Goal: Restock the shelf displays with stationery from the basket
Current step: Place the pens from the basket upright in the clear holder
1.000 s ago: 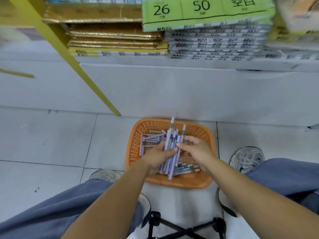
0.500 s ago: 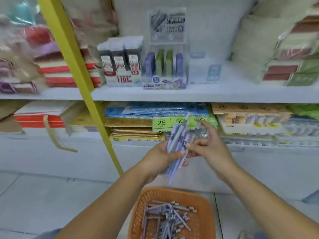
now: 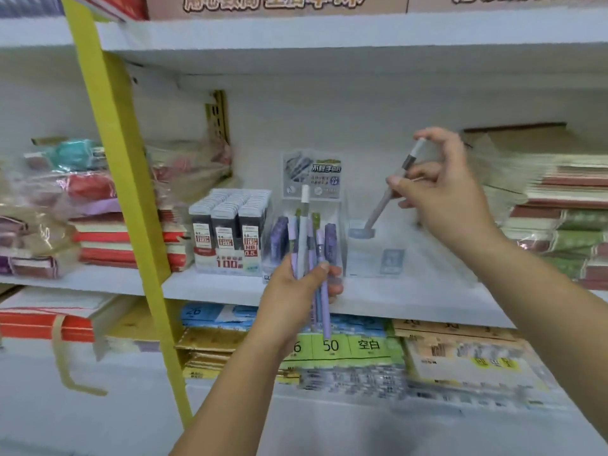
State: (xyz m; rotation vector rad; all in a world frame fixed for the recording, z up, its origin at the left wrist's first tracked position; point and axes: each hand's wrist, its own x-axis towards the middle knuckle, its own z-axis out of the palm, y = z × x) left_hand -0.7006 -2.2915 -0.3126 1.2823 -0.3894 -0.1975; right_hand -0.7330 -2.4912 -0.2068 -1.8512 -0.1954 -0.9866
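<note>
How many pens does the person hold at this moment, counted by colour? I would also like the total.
Purple or lilac pens, in the left hand: 3
Pale grey pen, in the left hand: 1
Beige-grey pen, in the right hand: 1
Total: 5 that show; the left hand may hide more.

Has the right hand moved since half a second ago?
Yes. The right hand rose from below the shelf edge to above it, right of the pen display, holding one pen.
</note>
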